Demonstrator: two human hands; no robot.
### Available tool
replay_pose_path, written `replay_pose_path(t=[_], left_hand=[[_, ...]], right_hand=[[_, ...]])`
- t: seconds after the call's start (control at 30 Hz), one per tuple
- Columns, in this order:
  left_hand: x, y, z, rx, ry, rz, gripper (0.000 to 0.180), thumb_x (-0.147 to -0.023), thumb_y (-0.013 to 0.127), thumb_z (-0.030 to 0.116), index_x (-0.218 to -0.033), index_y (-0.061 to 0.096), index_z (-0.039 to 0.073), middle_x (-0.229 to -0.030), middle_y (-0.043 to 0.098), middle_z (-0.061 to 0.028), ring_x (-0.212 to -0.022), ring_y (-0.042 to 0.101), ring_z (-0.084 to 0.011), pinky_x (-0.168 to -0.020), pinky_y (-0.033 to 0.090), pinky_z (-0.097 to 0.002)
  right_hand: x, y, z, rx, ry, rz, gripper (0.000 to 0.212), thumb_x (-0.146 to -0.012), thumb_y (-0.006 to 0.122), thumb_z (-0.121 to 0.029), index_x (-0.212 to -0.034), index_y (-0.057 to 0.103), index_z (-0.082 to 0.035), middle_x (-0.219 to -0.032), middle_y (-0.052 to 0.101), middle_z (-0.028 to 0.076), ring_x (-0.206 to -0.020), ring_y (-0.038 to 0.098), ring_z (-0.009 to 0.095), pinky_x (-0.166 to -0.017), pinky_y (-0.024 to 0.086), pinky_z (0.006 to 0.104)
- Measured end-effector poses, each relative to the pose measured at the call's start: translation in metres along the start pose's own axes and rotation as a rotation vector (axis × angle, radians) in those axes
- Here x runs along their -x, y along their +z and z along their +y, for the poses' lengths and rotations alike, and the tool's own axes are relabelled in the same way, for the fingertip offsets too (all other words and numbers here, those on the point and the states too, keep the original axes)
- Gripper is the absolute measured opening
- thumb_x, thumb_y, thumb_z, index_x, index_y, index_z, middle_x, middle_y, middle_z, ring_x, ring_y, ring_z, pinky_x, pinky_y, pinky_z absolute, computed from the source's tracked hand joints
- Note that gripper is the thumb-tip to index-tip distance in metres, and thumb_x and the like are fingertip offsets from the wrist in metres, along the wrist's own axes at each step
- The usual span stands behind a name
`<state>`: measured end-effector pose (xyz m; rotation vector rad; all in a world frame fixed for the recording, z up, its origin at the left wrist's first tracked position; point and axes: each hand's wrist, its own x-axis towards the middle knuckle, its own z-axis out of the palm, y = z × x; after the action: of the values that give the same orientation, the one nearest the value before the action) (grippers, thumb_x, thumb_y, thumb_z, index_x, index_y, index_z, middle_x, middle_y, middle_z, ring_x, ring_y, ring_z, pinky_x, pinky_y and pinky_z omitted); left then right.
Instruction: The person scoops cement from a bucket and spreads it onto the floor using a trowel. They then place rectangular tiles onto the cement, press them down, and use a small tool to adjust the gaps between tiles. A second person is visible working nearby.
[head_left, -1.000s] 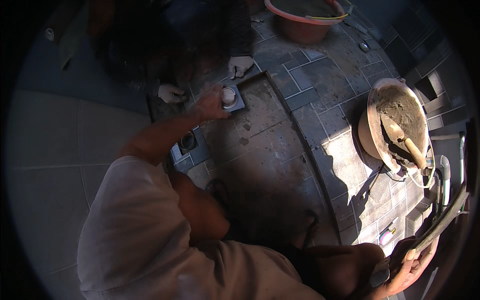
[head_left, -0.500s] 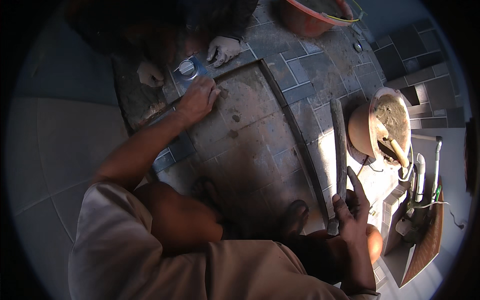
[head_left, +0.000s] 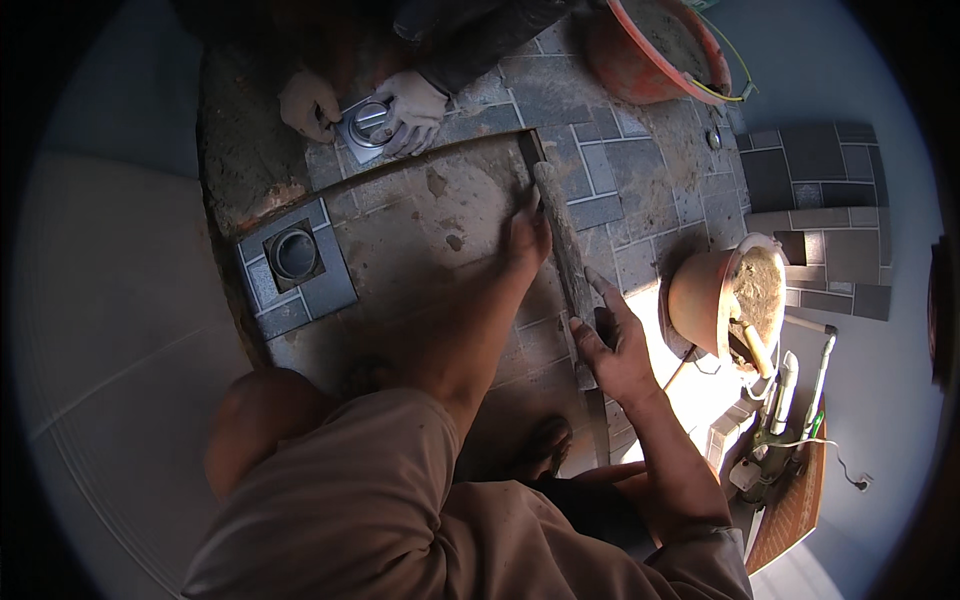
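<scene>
A long grey stick [head_left: 566,245], crusted like dried mortar, lies along the right edge of the recessed floor area [head_left: 400,235]. My right hand [head_left: 618,355] grips its near end, thumb on one side and forefinger stretched along it. My left hand [head_left: 528,238] is curled against the stick's far part, its fingers partly hidden. Left of the recess, a round drain pipe [head_left: 294,254] opens inside a square of cut tiles. Beyond the recess, a co-worker's two gloved hands [head_left: 412,110] are at a square metal drain cover [head_left: 369,124].
A red bucket [head_left: 640,60] of mortar stands at the far right. Nearer, a tilted pale bucket [head_left: 705,300] holds mortar and a trowel with a light handle [head_left: 757,352]. Pipes and a cable [head_left: 845,465] lie at the right beside a brown board [head_left: 795,510].
My left hand has left the area by the drain cover and come right to the stick. The stick has shifted left in my right hand. The co-worker's right-side hand is now on the cover.
</scene>
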<state>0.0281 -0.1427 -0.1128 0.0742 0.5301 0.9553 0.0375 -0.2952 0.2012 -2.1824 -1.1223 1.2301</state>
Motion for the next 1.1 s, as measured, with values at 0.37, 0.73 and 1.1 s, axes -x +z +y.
replay_pose_path(t=[0.37,0.73,1.1], left_hand=[[0.045,0.063,0.023,-0.857,0.188,0.191,0.057,-0.106,0.065,0.024,-0.158,0.051,0.007,-0.155,0.057,-0.0221,-0.145,0.052,-0.0276,-0.12,0.037,-0.0336],[0.022,0.039,-0.013,-0.839,0.338,0.338,0.056,-0.101,0.069,0.032,-0.152,0.06,0.012,-0.122,0.076,-0.0212,-0.11,0.07,-0.0254,-0.099,0.052,-0.0353],[0.025,0.043,-0.014,-0.911,0.33,0.293,0.055,-0.1,0.07,0.031,-0.15,0.062,0.009,-0.116,0.072,-0.026,-0.104,0.067,-0.0294,-0.099,0.051,-0.0368]], right_hand=[[0.001,-0.082,-0.068,-0.102,-0.175,0.048,0.087,-0.083,0.081,-0.016,-0.158,0.044,0.008,-0.124,0.07,0.018,-0.097,0.065,0.017,-0.086,0.052,0.0285],[-0.067,-0.067,-0.074,0.075,-0.212,0.234,0.034,-0.099,0.064,-0.004,-0.131,0.063,0.009,-0.103,0.078,0.019,-0.083,0.076,0.02,-0.08,0.061,0.0347],[-0.065,-0.058,-0.082,-0.025,-0.257,0.357,0.034,-0.09,0.071,-0.007,-0.12,0.068,0.01,-0.092,0.075,0.01,-0.076,0.07,0.015,-0.073,0.053,0.027]])
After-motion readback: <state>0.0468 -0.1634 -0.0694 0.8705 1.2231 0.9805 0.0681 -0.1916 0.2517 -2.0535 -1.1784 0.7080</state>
